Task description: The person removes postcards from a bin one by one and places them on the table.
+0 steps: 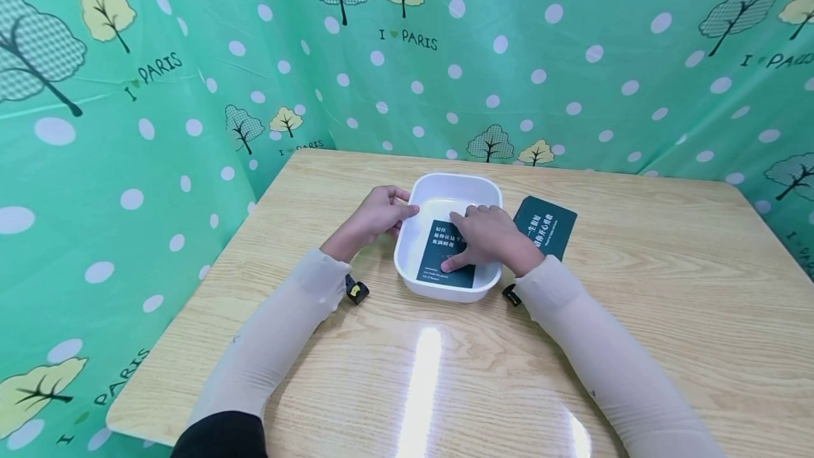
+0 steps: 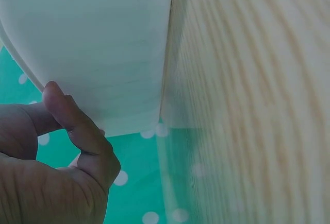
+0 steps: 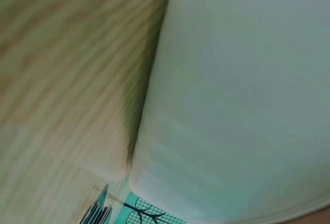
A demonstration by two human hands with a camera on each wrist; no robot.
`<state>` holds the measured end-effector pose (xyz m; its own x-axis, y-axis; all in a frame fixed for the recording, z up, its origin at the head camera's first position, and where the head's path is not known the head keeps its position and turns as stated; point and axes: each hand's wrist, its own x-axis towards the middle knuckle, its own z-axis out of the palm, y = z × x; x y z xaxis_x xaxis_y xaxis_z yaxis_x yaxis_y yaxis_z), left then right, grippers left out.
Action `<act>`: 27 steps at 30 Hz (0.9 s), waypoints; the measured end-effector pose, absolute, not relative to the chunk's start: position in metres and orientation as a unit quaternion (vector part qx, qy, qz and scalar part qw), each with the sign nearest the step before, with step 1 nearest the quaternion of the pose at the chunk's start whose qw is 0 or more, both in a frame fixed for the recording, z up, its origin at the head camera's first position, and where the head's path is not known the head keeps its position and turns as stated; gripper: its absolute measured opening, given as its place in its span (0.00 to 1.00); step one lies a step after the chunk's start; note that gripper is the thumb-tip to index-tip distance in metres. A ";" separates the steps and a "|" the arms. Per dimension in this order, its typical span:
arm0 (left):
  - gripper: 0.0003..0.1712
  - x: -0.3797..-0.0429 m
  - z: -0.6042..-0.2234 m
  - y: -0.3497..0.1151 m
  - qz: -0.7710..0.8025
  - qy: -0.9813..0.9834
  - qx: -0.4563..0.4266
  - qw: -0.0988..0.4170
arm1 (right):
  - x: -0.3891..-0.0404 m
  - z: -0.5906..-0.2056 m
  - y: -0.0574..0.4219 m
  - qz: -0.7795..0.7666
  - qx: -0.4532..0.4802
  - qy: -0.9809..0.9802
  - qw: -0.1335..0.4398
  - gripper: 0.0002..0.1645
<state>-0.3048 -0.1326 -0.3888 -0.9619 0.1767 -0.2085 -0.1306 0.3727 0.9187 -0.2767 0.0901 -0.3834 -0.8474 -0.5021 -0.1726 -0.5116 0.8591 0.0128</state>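
Note:
A white plastic basin [image 1: 449, 294] stands on the table, and my left hand [image 1: 379, 216] holds its left side. The thumb lies on the rim and the fingers are against the outer wall. In the left wrist view this hand [image 2: 77, 147] shows at the edge of the basin wall [image 2: 103, 38]. My right hand [image 1: 488, 239] reaches into the basin and holds a dark green card [image 1: 439, 253] with white print. Its thumb rests on the card's face, the index finger is at the upper edge, and the hand hides the card's right part.
More dark green cards [image 1: 555, 228] lie right of the basin, partly behind the right wrist; the right wrist view shows several stacked card edges [image 3: 97, 212]. The wooden table [image 1: 649, 281] meets a green printed curtain [image 1: 559, 76] at the back and left.

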 end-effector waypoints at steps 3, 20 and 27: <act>0.18 -0.305 -0.389 -0.132 0.560 0.817 0.016 0.135 | -0.276 -0.383 0.090 0.029 -0.263 0.960 0.089 0.68; 0.18 -0.305 -0.389 -0.132 0.562 0.816 0.016 0.134 | -0.278 -0.386 0.092 0.025 -0.279 0.959 0.046 0.64; 0.18 -0.306 -0.391 -0.133 0.570 0.811 0.020 0.132 | -0.279 -0.385 0.092 -0.040 -0.275 0.958 0.068 0.67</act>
